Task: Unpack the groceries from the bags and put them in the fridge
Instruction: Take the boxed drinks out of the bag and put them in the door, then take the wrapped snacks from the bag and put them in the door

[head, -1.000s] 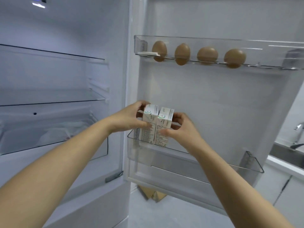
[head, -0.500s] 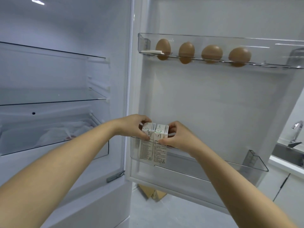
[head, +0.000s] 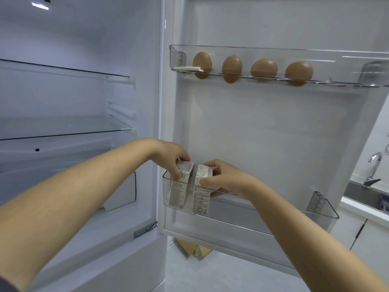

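Two small white cartons stand side by side at the left end of the clear lower door bin [head: 273, 209] of the open fridge. My left hand [head: 170, 157] grips the top of the left carton [head: 181, 186]. My right hand [head: 225, 178] grips the right carton [head: 202, 194] from its right side. Both cartons sit low in the bin, their printed sides showing through the clear wall. Several brown eggs [head: 264, 69] rest in the upper door rack [head: 336, 66].
The fridge interior on the left has glass shelves [head: 63, 131] and a drawer below. A brown cardboard piece [head: 193, 249] lies on the floor under the door. A sink with a tap [head: 374, 167] and white cabinets stand at the right.
Both hands have lowered the two cartons from above the bin's rim down into the lower door bin.
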Demonstrator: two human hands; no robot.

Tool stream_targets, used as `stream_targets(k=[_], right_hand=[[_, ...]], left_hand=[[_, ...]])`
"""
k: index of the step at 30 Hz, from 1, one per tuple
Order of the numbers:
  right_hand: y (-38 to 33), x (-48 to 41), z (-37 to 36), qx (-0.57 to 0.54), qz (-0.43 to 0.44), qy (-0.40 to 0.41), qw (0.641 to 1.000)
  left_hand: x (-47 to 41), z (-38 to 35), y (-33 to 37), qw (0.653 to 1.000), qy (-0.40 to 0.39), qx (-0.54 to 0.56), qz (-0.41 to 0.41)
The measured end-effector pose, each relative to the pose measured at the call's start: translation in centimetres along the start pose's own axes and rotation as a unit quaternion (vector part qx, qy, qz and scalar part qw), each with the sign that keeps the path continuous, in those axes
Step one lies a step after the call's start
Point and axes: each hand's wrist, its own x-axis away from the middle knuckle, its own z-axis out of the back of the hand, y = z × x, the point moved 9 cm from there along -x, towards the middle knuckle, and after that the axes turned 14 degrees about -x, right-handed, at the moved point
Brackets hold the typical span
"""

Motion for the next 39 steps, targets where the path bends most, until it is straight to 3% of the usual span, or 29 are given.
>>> stream_targets(k=[11,18,22,28,34,39], right_hand=[[-0.8,-1.1,-1.1,0.004,0.03,0.035,0.999],[-0.5,-1.0,-1.1,0.028,0.044,0.04,0.998],[-1.5,0.9,0.2,0.101,0.083,0.064,0.989],[-2.2,7.3,2.6,0.277,0.185,0.14,0.932],[-0.5,16.0,5.9,0.46,0.24,0.261,0.814],[4.2,24.6,10.8,0.523,0.175,0.321,0.77]], left_hand=[[0.7,0.5,-0.2,0.999,0.045,0.014,0.003],[1.7,-1.0,-1.0,0.988,0.119,0.093,0.026],[3.5,-1.5,-0.7,0.972,0.196,0.119,0.056],[7.3,-1.4,3.8,0.921,0.357,0.113,0.109],[8.4,-2.9,11.8,0.913,0.37,0.044,0.169],[8.6,-3.9,22.3,0.922,0.363,0.017,0.131]])
